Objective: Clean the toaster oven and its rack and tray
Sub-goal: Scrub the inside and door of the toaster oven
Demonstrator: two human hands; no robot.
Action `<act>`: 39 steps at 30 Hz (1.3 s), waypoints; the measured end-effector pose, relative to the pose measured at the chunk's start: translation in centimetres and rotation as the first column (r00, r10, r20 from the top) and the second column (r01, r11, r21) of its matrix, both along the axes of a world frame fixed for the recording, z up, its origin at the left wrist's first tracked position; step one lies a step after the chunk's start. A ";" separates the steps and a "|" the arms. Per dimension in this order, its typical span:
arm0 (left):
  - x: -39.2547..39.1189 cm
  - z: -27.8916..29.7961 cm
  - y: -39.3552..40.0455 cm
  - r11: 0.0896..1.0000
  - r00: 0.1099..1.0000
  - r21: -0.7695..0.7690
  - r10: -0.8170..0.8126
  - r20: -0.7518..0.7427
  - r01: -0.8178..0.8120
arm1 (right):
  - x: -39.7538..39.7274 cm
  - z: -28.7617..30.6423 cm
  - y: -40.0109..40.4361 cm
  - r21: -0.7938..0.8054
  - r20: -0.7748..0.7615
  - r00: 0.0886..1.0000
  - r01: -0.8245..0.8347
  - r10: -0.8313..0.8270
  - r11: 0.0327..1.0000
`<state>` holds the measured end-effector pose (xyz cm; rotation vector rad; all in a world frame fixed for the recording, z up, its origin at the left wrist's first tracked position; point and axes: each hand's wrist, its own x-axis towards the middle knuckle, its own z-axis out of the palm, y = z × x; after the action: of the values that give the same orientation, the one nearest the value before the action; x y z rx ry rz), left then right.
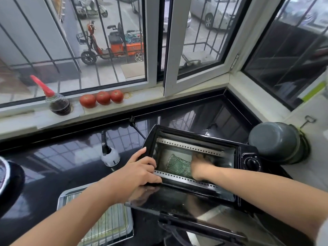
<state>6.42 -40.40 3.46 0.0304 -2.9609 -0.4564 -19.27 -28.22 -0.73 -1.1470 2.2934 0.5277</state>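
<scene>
A black toaster oven (248,157) stands on the dark counter with its glass door (177,205) folded down toward me. My left hand (142,173) grips the oven's left front edge, thumb on the outside. My right hand (200,166) is inside the cavity and holds a green cloth (177,165) against the inner wall; the fingers are blurred. A metal tray (62,201) with the wire rack (110,219) lying in it sits on the counter at the lower left.
A grey pot (276,141) stands right of the oven. A white-and-black plug (110,157) lies left of it. On the windowsill are three tomatoes (103,97) and a dark sauce bottle (56,102) with a red spout. A black appliance (8,183) sits at the far left.
</scene>
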 end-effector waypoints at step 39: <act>0.2 1.2 0.7 0.999 0.994 -0.025 0.024 0.107 -0.021 | 0.4 -1.3 -4.1 0.021 0.338 0.940 0.043 -0.048 0.999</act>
<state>6.65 -39.67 4.63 0.0881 -3.0679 -0.4294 -18.87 -32.30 -1.98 -1.0814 2.0104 0.2992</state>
